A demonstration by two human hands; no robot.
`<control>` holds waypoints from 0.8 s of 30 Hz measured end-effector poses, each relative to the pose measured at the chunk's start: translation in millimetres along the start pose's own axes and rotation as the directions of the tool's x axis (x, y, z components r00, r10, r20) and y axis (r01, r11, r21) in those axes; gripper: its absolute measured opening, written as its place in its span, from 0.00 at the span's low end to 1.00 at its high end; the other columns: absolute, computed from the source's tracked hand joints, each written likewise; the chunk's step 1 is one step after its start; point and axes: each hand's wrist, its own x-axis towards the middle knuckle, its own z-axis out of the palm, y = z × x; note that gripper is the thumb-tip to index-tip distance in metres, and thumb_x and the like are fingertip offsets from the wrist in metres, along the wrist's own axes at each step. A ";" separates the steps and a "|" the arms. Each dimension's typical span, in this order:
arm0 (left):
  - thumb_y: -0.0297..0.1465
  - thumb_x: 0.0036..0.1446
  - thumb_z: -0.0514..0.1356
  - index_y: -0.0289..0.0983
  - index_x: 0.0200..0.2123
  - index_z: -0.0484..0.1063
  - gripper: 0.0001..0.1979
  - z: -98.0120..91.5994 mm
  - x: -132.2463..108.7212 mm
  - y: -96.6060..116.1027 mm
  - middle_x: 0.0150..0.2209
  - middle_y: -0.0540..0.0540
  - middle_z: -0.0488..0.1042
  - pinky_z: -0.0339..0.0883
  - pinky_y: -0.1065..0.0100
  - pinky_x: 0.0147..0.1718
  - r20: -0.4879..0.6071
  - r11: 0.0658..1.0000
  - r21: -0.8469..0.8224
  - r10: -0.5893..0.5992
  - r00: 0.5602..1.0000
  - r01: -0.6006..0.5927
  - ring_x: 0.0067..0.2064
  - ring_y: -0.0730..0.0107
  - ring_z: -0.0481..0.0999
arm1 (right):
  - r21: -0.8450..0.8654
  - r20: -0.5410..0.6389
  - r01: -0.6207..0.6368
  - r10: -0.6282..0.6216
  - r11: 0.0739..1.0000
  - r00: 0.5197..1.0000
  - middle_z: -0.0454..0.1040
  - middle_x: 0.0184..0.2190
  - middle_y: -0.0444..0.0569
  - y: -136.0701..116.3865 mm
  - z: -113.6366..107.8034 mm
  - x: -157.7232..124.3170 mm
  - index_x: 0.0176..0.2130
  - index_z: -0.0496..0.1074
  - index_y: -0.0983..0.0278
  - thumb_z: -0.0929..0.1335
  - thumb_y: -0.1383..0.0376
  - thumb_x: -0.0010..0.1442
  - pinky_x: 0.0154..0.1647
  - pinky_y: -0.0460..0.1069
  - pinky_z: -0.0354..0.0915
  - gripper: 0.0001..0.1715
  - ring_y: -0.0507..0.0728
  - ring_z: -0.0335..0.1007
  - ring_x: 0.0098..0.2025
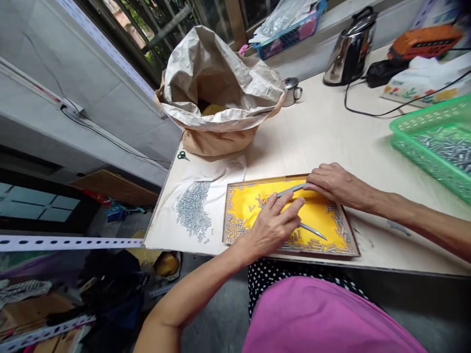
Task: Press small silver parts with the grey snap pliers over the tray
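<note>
R hand [333,184] fingers clamp a thin flat metal strip [290,190] at 12 o'clock of yellow wood-framed tray [225,215]. L hand [274,223] flat, fingers near-together, tips at strip. Shiny cylindrical pins [235,228] at tray's 9.

Bare tabletop [342,137] between tray [225,215], sack [221,83], basket [412,147]

Pale wooden table [331,132] by window: paper sack [217,88] at back, scissors [181,156] beside it, white cloth [221,171] under pile of metal pins [193,208], framed yellow tray [225,215] at near edge, green basket [423,142] right, kettle [351,49], steel cup [292,90].
</note>
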 end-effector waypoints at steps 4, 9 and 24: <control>0.32 0.66 0.57 0.39 0.48 0.75 0.11 -17.1 -45.8 -41.9 0.50 0.41 0.74 0.70 0.58 0.51 -0.221 0.922 0.109 -0.343 0.913 0.372 0.54 0.60 0.70 | -0.132 -0.047 -0.054 0.048 0.990 0.998 0.70 0.28 0.50 8.5 -17.2 -8.4 0.32 0.66 0.61 0.54 0.51 0.71 0.38 0.53 0.54 0.25 0.58 0.61 0.34; 0.25 0.64 0.53 0.36 0.36 0.79 0.13 -35.7 -130.5 -101.2 0.38 0.37 0.75 0.67 0.59 0.37 0.190 0.639 0.389 -0.760 0.621 0.664 0.44 0.53 0.69 | -0.138 -0.055 -0.085 0.079 0.987 0.995 0.69 0.28 0.50 9.9 -19.1 -26.3 0.33 0.65 0.61 0.55 0.50 0.71 0.38 0.54 0.54 0.23 0.58 0.62 0.34; 0.32 0.62 0.55 0.37 0.35 0.75 0.09 -34.0 -154.7 -116.1 0.36 0.42 0.77 0.68 0.62 0.41 0.199 0.593 0.012 -0.790 0.580 0.805 0.41 0.59 0.74 | -0.131 -0.031 -0.055 0.052 0.990 0.998 0.71 0.30 0.49 -12.4 -8.0 -21.4 0.33 0.68 0.62 0.54 0.53 0.72 0.42 0.53 0.54 0.24 0.57 0.62 0.35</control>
